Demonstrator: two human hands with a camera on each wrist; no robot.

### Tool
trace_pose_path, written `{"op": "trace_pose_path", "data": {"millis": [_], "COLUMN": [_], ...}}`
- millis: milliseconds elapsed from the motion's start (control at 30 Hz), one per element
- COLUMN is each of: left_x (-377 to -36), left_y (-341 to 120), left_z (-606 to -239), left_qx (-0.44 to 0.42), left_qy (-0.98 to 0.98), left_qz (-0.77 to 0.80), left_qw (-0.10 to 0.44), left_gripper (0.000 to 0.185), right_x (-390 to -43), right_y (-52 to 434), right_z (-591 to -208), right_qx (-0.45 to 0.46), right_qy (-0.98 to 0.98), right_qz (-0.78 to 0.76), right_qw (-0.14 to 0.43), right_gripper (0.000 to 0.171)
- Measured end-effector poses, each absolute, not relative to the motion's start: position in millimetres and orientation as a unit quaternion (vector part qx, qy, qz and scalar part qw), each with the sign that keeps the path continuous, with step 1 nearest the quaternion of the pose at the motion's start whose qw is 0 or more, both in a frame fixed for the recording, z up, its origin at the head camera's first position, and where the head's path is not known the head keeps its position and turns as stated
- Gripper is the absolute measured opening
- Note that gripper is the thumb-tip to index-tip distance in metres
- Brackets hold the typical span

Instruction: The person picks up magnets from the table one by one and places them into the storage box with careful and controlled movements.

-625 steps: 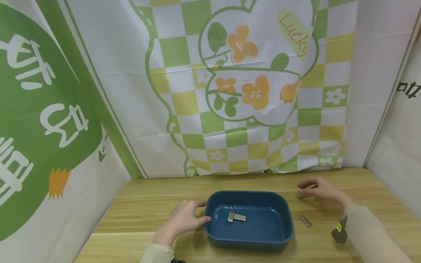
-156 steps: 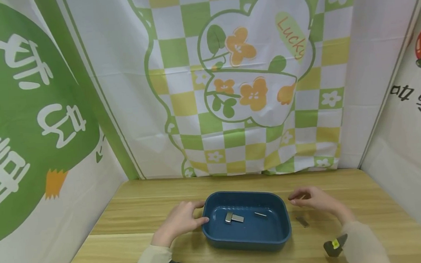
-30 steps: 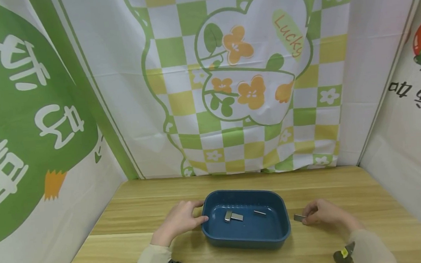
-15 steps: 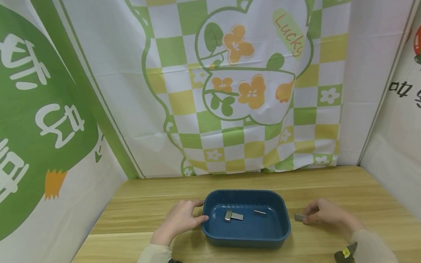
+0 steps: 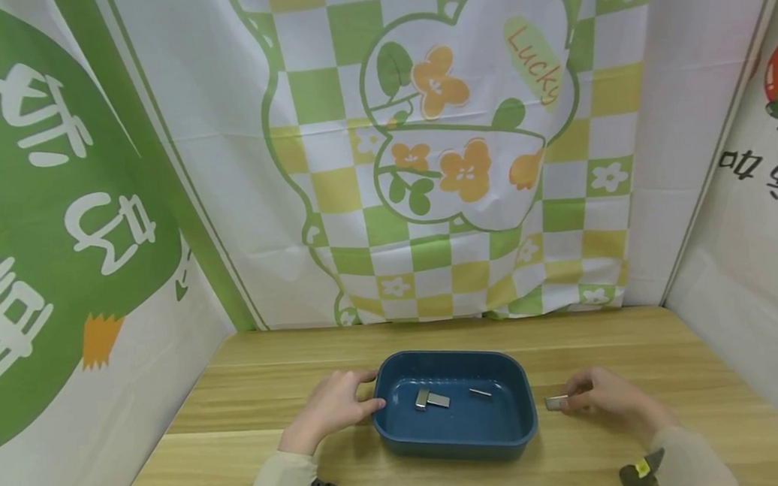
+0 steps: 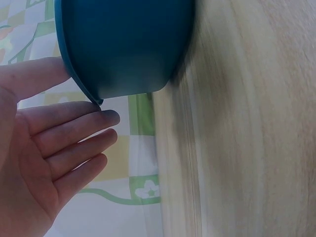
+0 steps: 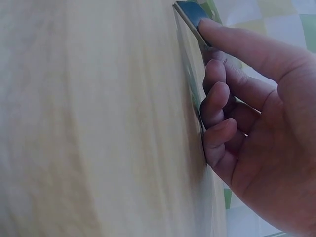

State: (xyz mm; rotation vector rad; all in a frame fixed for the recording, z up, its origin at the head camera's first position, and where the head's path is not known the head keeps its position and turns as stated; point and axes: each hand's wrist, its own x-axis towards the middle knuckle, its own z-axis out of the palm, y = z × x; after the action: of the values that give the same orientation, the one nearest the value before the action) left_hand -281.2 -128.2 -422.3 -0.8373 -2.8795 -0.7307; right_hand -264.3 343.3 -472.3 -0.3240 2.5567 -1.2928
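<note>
On the wooden table point(image 5: 250, 392), the left hand point(image 5: 333, 411) rests straight, relaxed fingers against the left wall of the blue plastic tub point(image 5: 458, 441), while the right hand point(image 5: 606, 398) pinches a small metal plate point(image 5: 556, 403) just right of the tub, which contains three similar plates point(image 5: 432, 400).

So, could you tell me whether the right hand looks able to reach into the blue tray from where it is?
Probably yes: the right hand, pinching a small metal piece, sits just beside the blue tray, whose top is open, with nothing between them.
</note>
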Motion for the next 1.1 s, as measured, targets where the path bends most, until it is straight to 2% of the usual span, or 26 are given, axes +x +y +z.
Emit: {"op": "trace_pose_path", "data": {"millis": [633, 867, 1100], "left_x": [-282, -283, -284], "left_y": [-128, -128, -128], "left_z": [-425, -426, -426], "left_qx": [-0.272, -0.272, -0.269], "left_qy": [-0.932, -0.932, -0.933], "left_qz": [-0.236, -0.238, -0.235], "left_qw": [0.029, 0.030, 0.032], "left_gripper": [0.051, 0.051, 0.051], "right_x": [-261, -260, -262], "right_y": [347, 347, 350], "right_z": [-468, -461, -450], "right_qx": [-0.136, -0.128, -0.147], "right_qy": [0.864, 0.849, 0.863], "right_qz": [-0.472, -0.496, -0.469], "right_qw": [0.113, 0.126, 0.115], "right_gripper": [0.026, 0.030, 0.026]}}
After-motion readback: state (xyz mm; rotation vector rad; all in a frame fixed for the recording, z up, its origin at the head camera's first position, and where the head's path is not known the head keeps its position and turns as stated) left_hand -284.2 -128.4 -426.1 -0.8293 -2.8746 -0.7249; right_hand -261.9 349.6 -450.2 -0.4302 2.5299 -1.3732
